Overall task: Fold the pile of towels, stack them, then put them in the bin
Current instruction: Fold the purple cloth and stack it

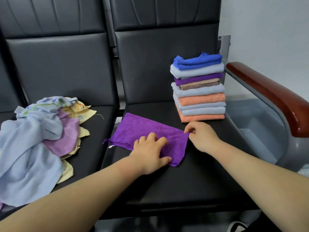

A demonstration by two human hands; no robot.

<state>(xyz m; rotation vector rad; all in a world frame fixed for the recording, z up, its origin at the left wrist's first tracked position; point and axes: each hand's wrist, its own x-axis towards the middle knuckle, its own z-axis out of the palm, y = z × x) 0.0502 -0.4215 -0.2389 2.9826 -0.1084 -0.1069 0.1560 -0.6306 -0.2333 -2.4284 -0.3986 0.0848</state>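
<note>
Purple towel (pixel 133 129) flat on seat (pixel 192 181), long axis 10-to-4 o'clock. Left hand (pixel 150 153) spread flat, pressing 4 o'clock end. Right hand (pixel 202 136) pinches corner at 2 o'clock of left. Free length lies toward 10 o'clock; fold likely that way.

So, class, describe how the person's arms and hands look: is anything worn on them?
The left forearm and right forearm are bare as far as the picture reaches, with no sleeve in view. The left hand and right hand wear no gloves, and no ring, watch or bracelet shows.
</note>
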